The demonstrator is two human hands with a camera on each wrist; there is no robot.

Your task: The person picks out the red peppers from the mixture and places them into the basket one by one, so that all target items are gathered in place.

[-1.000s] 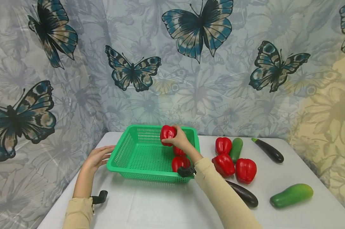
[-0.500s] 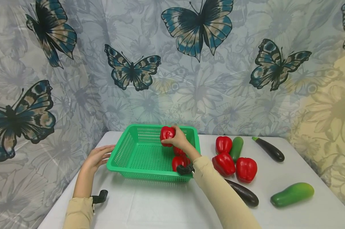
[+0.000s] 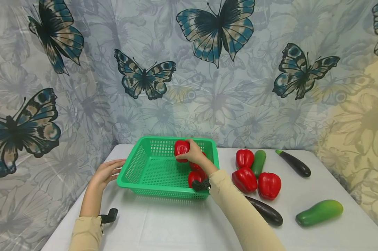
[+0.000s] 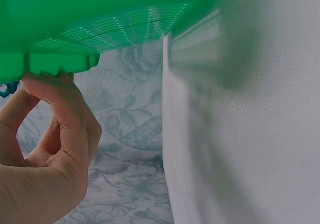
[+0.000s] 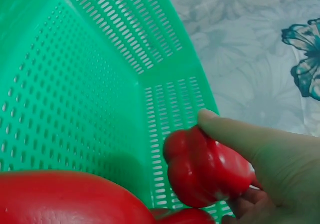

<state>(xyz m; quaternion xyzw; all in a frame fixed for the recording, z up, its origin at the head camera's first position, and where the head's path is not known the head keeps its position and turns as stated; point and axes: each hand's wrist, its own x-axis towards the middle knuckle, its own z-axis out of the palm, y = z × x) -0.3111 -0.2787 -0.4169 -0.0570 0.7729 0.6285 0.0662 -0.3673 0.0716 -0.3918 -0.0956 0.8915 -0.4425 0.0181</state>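
Observation:
A red bell pepper [image 3: 181, 150] is held between the thumb and fingers of my right hand [image 3: 196, 155], inside the green basket [image 3: 135, 188] near its back wall. The right wrist view shows the thumb [image 5: 227, 134] on top of this pepper and the fingers partly hidden behind it. More red bell peppers [image 3: 193, 177] lie along the basket's right side, partly covered by my right hand and wrist. My left hand [image 3: 105, 173] is at the basket's left rim; in the left wrist view its bent fingers [image 4: 75, 114] meet the rim's edge from below.
Right of the basket lie several red bell peppers [image 3: 269, 186], a green cucumber [image 3: 259, 164], an eggplant [image 3: 265, 212] partly behind the right sleeve, another eggplant [image 3: 294, 164] farther back and a green-yellow squash-like vegetable [image 3: 319, 213]. A butterfly-print cloth [image 3: 189, 115] hangs behind the white table [image 3: 164, 223].
My right hand has shifted slightly left and down inside the basket with the bell pepper in its grip. The left hand has stayed at the rim.

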